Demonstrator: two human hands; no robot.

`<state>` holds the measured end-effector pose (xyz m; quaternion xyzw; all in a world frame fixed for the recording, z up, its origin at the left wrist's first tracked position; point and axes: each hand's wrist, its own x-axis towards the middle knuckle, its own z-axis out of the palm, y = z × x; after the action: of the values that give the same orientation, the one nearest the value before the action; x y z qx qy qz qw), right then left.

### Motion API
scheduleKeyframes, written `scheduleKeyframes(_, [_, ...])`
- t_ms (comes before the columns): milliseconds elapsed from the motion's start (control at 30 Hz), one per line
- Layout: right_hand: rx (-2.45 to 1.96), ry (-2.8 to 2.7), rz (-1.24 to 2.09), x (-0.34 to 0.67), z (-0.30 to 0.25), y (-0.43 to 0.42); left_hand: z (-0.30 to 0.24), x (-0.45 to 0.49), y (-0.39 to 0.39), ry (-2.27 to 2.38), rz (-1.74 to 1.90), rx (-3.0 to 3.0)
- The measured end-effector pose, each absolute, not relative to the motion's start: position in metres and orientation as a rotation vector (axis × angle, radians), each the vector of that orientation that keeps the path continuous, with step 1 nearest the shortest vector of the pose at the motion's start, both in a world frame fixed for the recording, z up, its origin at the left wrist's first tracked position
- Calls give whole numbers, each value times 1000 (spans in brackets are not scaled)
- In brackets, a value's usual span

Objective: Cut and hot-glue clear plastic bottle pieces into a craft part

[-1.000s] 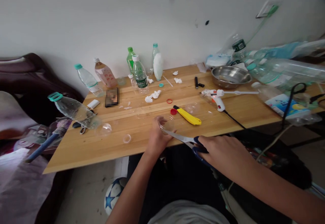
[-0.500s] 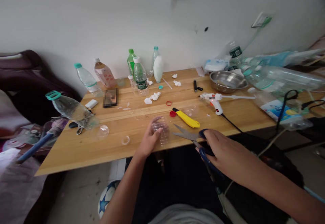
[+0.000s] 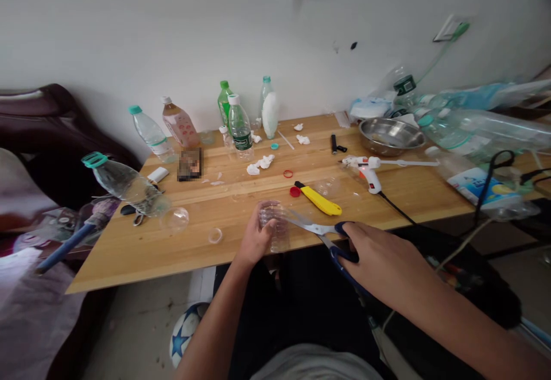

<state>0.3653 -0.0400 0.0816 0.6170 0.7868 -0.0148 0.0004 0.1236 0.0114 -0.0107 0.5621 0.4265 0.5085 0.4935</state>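
Leftmost, a dark brown sofa (image 3: 51, 121) stands against the white wall (image 3: 172, 30), and a clear bottle with a teal ring (image 3: 124, 182) lies tilted at the left edge of the wooden table (image 3: 172, 242). Upright bottles (image 3: 239, 124) cluster at the back of the table near the wall, with crumpled white scraps (image 3: 258, 165) just in front of them. At the near edge, the left hand (image 3: 253, 242) is wrapped around a cut piece of clear plastic bottle (image 3: 275, 228). Blue-handled scissors (image 3: 321, 233) touch that piece with their blades nearly closed, and the right hand (image 3: 374, 254) grips their handles. Beyond them lie a red cap (image 3: 294, 192) and a yellow utility knife (image 3: 318, 199). Farther right sit a white glue gun (image 3: 368, 170), a steel bowl (image 3: 391, 134) and large clear bottles (image 3: 477, 130) on their sides. Below the table, a ball with blue stars (image 3: 187, 334) rests on the floor.
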Motion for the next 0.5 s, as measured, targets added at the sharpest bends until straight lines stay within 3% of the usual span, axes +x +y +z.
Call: scheduleKeyframes(500, [1873, 2543, -382, 367, 89, -44, -9, 125, 12, 998, 1224, 1418])
